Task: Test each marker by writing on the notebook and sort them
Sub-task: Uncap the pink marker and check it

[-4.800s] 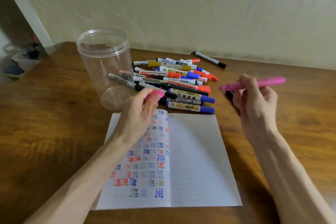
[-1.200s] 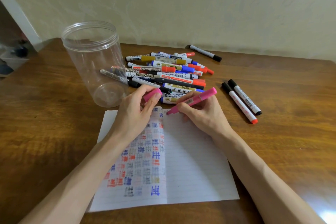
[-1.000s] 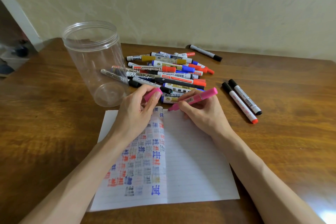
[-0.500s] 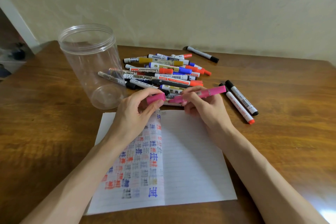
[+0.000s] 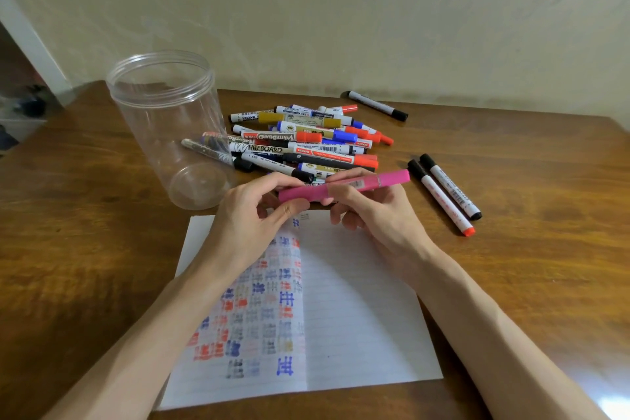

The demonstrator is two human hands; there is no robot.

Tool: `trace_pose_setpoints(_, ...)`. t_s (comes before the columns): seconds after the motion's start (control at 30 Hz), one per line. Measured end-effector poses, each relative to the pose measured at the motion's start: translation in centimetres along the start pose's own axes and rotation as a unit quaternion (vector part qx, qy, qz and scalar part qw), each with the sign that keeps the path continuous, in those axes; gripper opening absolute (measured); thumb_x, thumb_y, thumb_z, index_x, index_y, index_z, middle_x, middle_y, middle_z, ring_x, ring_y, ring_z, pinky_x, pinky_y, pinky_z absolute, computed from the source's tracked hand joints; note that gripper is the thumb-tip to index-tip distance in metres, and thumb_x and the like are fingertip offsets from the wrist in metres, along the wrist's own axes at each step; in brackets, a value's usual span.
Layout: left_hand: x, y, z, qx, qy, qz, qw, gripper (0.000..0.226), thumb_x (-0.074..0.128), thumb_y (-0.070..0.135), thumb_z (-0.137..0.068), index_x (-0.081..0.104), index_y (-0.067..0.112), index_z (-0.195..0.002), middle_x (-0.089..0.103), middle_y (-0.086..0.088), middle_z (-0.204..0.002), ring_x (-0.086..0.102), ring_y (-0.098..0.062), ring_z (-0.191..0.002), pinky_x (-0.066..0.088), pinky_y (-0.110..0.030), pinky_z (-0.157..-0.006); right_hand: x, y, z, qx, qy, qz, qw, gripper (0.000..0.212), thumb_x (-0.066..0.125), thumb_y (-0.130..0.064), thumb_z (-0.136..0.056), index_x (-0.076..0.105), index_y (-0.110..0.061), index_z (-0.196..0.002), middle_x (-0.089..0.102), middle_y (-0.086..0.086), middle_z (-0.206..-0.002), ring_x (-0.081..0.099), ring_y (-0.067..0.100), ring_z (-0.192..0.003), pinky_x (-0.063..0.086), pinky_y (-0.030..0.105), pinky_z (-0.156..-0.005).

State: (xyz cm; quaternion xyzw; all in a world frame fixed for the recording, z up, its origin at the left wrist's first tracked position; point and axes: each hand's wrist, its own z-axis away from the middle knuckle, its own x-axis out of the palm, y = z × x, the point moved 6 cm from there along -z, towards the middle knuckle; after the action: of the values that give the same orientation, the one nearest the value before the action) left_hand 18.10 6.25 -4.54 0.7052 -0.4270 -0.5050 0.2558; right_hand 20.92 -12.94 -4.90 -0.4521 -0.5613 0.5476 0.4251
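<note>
A pink marker lies level between both hands, just above the top edge of the open notebook. My left hand pinches its pink cap end, which is pushed onto the barrel. My right hand grips the barrel from below. The notebook's left page is covered with red, blue and grey test marks; the right page is nearly blank. A pile of several markers lies behind my hands.
A clear plastic jar stands open to the left of the pile. Two markers lie side by side to the right, and one black-capped marker lies near the wall. The wooden table extends all around.
My right hand lifted the pink marker's tip off the right page and brought it level. My left hand pushed the pink cap onto the marker.
</note>
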Motion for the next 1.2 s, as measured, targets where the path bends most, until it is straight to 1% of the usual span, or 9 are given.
trace_pose_setpoints(0.2,-0.1,0.4,0.1,0.012,0.000,0.003,1.000,0.037,0.068,0.040,-0.087,0.070,0.022,-0.119,0.072,0.017,-0.106,0.066,0.002,-0.104,0.051,-0.008,-0.080,-0.7,-0.2,0.0,0.004,-0.032,0.059,0.998,0.026,0.082,-0.038,-0.087,0.082,-0.019,-0.105,0.068,0.004,-0.072,0.056,0.016,-0.066,0.048,0.026,-0.059)
trace_pose_setpoints(0.37,-0.2,0.2,0.1,0.010,0.014,-0.005,1.000,0.036,0.065,0.040,-0.089,0.069,0.020,-0.119,0.073,0.014,-0.106,0.066,0.004,-0.102,0.052,-0.008,-0.078,-1.7,-0.7,-0.4,0.053,-0.028,-0.047,0.997,0.028,0.073,-0.032,-0.096,0.079,-0.014,-0.116,0.077,0.011,-0.090,0.067,0.022,-0.072,0.049,0.028,-0.058)
trace_pose_setpoints(0.43,-0.3,0.1,0.2,0.008,0.020,-0.010,1.000,0.036,0.065,0.041,-0.089,0.069,0.021,-0.119,0.072,0.016,-0.105,0.066,0.006,-0.102,0.051,-0.007,-0.077,-2.2,-0.8,-0.5,0.036,-0.001,-0.009,0.999,0.027,0.074,-0.032,-0.094,0.079,-0.012,-0.111,0.078,0.008,-0.089,0.070,0.022,-0.073,0.049,0.030,-0.060)
trace_pose_setpoints(0.53,-0.6,0.2,0.2,0.010,0.028,-0.019,0.999,0.034,0.064,0.039,-0.090,0.069,0.022,-0.120,0.071,0.016,-0.105,0.064,0.008,-0.102,0.050,-0.006,-0.077,-2.7,-1.0,-0.5,0.010,-0.036,0.059,0.998,0.028,0.079,-0.034,-0.087,0.081,-0.011,-0.103,0.080,0.007,-0.093,0.073,0.023,-0.078,0.053,0.033,-0.062)
trace_pose_setpoints(0.63,-1.0,1.1,0.2,0.042,0.052,-0.055,0.996,0.036,0.065,0.036,-0.089,0.071,0.019,-0.120,0.071,0.014,-0.107,0.063,0.008,-0.103,0.049,-0.005,-0.079,-2.8,-1.6,-0.3,-0.043,-0.062,0.175,0.982,0.027,0.078,-0.031,-0.090,0.080,-0.012,-0.110,0.080,0.003,-0.087,0.074,0.021,-0.072,0.058,0.035,-0.063)
trace_pose_setpoints(0.83,-0.7,1.2,0.3,0.044,0.039,-0.047,0.997,0.036,0.065,0.035,-0.089,0.073,0.017,-0.120,0.070,0.011,-0.105,0.063,0.004,-0.102,0.052,-0.010,-0.079,-1.7,-1.4,-0.1,-0.111,-0.052,0.224,0.967,0.019,0.076,-0.023,-0.094,0.078,-0.016,-0.112,0.076,-0.011,-0.075,0.069,0.010,-0.061,0.056,0.026,-0.058)
trace_pose_setpoints(0.97,-0.8,1.1,0.3,0.045,0.037,-0.041,0.997,0.036,0.067,0.034,-0.089,0.073,0.015,-0.119,0.069,0.013,-0.104,0.063,0.004,-0.101,0.051,-0.009,-0.078,-1.6,-1.2,-0.2,-0.123,-0.050,0.226,0.965,0.023,0.076,-0.024,-0.094,0.079,-0.012,-0.114,0.075,-0.011,-0.074,0.070,0.011,-0.064,0.057,0.025,-0.060)
trace_pose_setpoints(1.07,-1.0,1.0,0.0,0.045,0.025,-0.042,0.998,0.032,0.070,0.030,-0.089,0.073,0.017,-0.117,0.069,0.014,-0.106,0.064,0.002,-0.102,0.051,-0.011,-0.079,-1.7,-1.2,-0.2,-0.122,-0.050,0.239,0.962,0.023,0.077,-0.024,-0.094,0.079,-0.013,-0.115,0.075,-0.012,-0.074,0.071,0.008,-0.068,0.052,0.014,-0.062)
trace_pose_setpoints(1.2,-1.1,1.3,-0.5,0.057,0.010,-0.052,0.997,0.029,0.070,0.027,-0.088,0.071,0.016,-0.115,0.069,0.012,-0.109,0.064,-0.002,-0.104,0.052,-0.013,-0.083,-0.7,-1.1,-0.2,-0.124,-0.081,0.286,0.947,0.025,0.078,-0.028,-0.094,0.078,-0.018,-0.117,0.071,-0.019,-0.085,0.066,-0.001,-0.077,0.045,0.010,-0.066)
